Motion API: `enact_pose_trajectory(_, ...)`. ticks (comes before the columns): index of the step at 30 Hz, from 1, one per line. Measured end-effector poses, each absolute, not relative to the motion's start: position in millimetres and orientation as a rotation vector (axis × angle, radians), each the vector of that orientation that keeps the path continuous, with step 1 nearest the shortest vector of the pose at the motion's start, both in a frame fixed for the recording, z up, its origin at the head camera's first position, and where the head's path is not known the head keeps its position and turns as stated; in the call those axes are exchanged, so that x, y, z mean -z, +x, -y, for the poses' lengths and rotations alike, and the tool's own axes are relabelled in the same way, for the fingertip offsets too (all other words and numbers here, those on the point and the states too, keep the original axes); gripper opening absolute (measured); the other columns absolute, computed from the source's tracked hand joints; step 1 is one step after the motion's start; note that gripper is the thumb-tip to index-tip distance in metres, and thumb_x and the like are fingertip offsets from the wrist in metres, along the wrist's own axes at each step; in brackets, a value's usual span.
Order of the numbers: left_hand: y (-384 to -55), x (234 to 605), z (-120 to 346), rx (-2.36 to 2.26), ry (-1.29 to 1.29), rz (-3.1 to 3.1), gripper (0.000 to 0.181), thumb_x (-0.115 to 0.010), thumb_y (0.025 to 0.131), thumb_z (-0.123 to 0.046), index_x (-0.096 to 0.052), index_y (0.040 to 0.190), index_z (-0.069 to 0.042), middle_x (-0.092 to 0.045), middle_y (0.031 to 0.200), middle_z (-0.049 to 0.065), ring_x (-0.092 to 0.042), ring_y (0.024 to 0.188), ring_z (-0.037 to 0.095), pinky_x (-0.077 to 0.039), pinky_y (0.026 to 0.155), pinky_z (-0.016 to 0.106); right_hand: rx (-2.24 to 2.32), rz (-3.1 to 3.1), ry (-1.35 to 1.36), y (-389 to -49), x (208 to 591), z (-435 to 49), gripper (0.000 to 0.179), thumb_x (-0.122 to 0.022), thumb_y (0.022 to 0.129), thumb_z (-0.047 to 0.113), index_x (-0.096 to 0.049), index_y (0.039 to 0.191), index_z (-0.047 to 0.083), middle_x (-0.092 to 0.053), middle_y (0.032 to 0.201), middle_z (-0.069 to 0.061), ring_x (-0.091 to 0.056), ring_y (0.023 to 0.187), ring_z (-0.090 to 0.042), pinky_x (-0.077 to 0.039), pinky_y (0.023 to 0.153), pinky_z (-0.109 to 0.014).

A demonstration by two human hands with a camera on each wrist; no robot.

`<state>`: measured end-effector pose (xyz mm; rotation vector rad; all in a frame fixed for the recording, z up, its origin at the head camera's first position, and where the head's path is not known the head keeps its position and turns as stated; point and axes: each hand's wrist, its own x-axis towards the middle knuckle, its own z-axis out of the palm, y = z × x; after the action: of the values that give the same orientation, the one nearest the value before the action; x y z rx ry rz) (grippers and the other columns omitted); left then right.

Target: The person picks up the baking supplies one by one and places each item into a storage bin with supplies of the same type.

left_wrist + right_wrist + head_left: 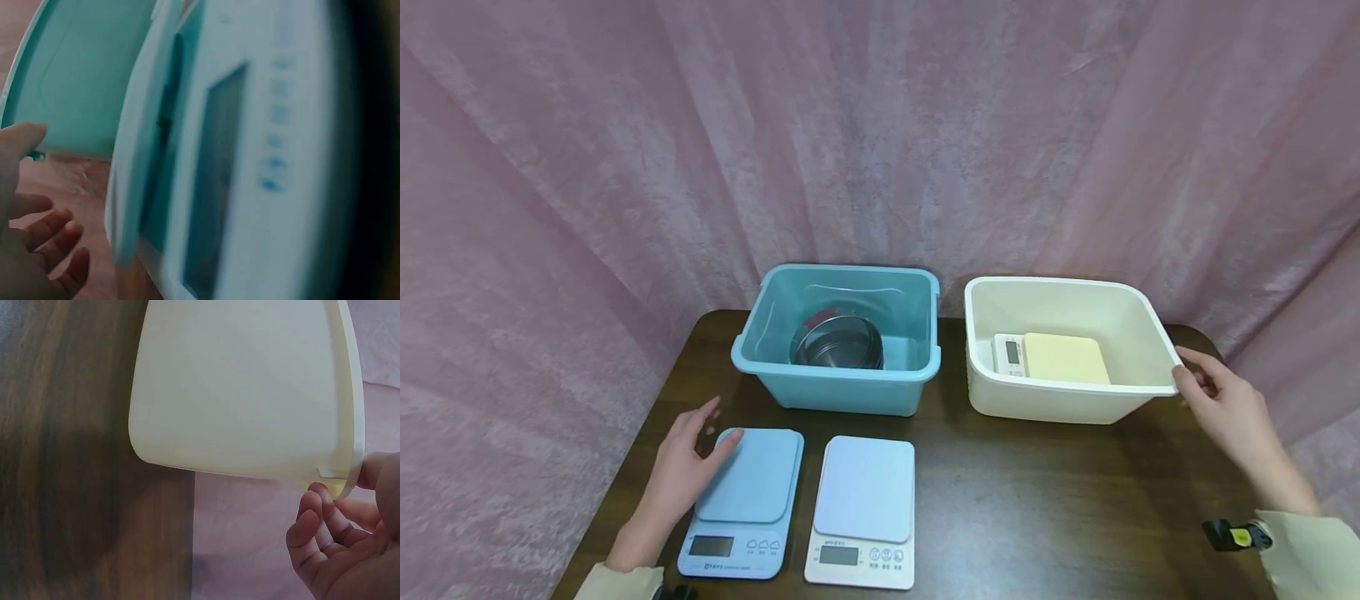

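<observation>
My left hand (679, 467) is beside a blue kitchen scale (751, 483), its thumb over the scale's upper left edge and its fingers spread. In the left wrist view that hand (31, 231) has nothing between thumb and fingers, and the scale's display (215, 169) is blurred and close. On the far right, my right hand (1228, 408) pinches the right-hand rim of a cream plastic bin (1045, 406). The right wrist view has the thumb and bent fingers (306, 528) about the bin's rim corner. Inside the bin lies a yellow-topped scale (1063, 357).
A blue bin (842, 393) stands left of the cream one, with a round transparent container (841, 343) inside. A white kitchen scale (865, 492) lies right of the blue scale. All rest on a dark wooden table (1037, 500) backed by a pink curtain (880, 142).
</observation>
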<state>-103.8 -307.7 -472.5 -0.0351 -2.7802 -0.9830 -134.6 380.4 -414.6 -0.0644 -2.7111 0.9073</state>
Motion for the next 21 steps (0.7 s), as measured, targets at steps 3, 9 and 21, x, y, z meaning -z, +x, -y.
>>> enact_pose_trajectory(3, -95, 478, 314, 0.918, 0.003, 2.871, 0.075, -0.073, 0.098, -0.044, -0.049, 0.150, 0.005, -0.059, 0.126, 0.023, -0.058, 0.107, 0.034, -0.051, 0.087, 0.053, -0.921, 2.708, -0.067, -135, 417, -380, 0.044, -0.053, 0.107, 0.026, -0.058, 0.143, 0.001, -0.058, 0.072, 0.022, -0.053, 0.062, 0.004, -0.038, 0.054, -0.023)
enact_pose_trajectory(9, -81, 487, 325, 0.872, 0.063, 2.979, 0.082, -0.075, 0.094, -0.052, -0.051, 0.149, 0.004, -0.061, 0.121, 0.020, -0.058, 0.101, 0.030, -0.050, 0.081, 0.046, -0.942, 2.688, -0.053, -135, 422, -380, 0.043, -0.052, 0.108, 0.023, -0.056, 0.143, -0.001, -0.056, 0.071, 0.022, -0.053, 0.061, 0.004, -0.038, 0.053, -0.023)
enact_pose_trajectory(21, -65, 496, 325, 0.895, 0.183, 3.045, 0.083, -0.075, 0.091, -0.059, -0.057, 0.144, 0.002, -0.058, 0.111, 0.012, -0.052, 0.093, 0.023, -0.046, 0.074, 0.033, -0.962, 2.682, -0.068, -135, 424, -382, 0.043, -0.051, 0.109, 0.024, -0.054, 0.145, 0.000, -0.059, 0.070, 0.013, -0.054, 0.060, 0.001, -0.037, 0.053, -0.022)
